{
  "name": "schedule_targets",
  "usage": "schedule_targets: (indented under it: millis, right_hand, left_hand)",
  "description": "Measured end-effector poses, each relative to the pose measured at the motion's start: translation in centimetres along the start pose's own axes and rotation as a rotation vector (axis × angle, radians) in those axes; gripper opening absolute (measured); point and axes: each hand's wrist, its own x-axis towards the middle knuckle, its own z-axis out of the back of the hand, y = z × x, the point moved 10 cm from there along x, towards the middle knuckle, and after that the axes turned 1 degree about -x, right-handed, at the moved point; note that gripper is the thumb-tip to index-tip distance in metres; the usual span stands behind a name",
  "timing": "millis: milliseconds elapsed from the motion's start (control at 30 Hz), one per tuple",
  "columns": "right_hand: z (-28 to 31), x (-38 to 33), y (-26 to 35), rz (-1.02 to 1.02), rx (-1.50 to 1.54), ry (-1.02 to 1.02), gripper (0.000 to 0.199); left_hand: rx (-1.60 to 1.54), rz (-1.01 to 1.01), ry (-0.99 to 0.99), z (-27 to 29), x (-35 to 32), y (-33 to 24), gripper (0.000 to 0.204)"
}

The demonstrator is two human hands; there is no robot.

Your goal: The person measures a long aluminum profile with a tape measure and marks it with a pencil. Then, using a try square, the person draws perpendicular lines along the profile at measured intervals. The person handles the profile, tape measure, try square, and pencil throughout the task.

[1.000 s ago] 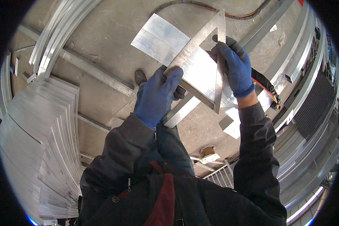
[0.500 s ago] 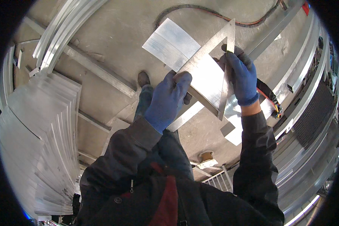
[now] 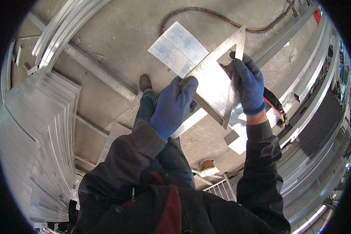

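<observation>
Around metal triangle [image 3: 218, 84]: hands (both closed)

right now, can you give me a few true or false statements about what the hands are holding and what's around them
1. Both hands wear blue gloves. True: the left hand and the right hand are gloved in blue.
2. They hold a round wooden disc. False: it is a flat silver metal triangle with a triangular cut-out.
3. A stack of grey metal sheets lies at the person's left. True.
4. The black and orange cable is wrapped around the right hand. False: it lies on the concrete floor, apart from it.
</observation>
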Motion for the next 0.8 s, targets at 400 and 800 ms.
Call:
schedule_targets:
  millis: [400,800]
  right_hand:
    - [0.1,0.1,-0.1,-0.005,0.000,0.017,0.032]
    - [0.2,0.3,-0.5,-0.014,0.040,0.036,0.031]
  left_hand:
    - [0.017,-0.014,-0.032,-0.1,-0.1,-0.4,0.052]
    - [0.071,-0.087,-0.049,0.0,-0.3,-1.1,0.052]
